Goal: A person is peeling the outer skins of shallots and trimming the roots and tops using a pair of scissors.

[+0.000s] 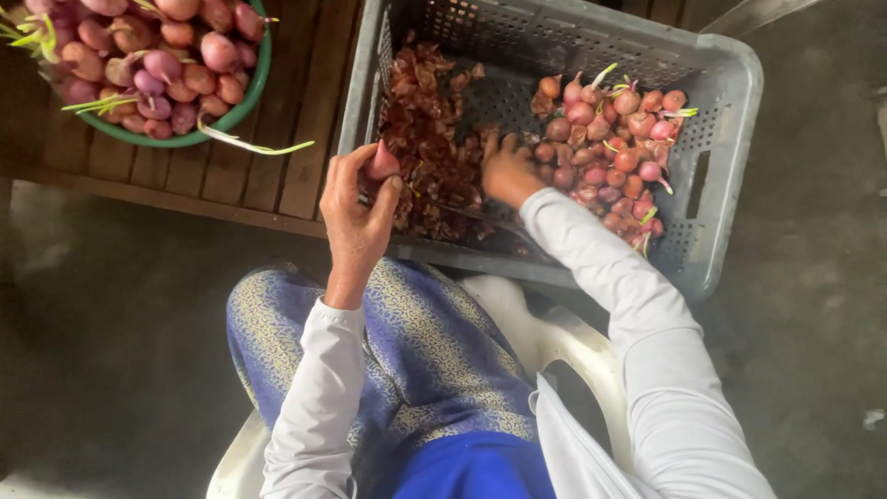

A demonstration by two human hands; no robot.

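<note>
My left hand holds a small peeled pink shallot at its fingertips, just over the near-left rim of a grey plastic crate. My right hand reaches into the crate, fingers down among the unpeeled shallots piled on its right side. A heap of dry brown shallot skins fills the crate's left side, between my two hands. Whether the right hand grips anything is hidden by its own fingers.
A green bowl heaped with peeled purple-pink shallots, some with green sprouts, sits on a dark wooden slatted platform at upper left. I sit on a white plastic chair. Grey concrete floor lies around.
</note>
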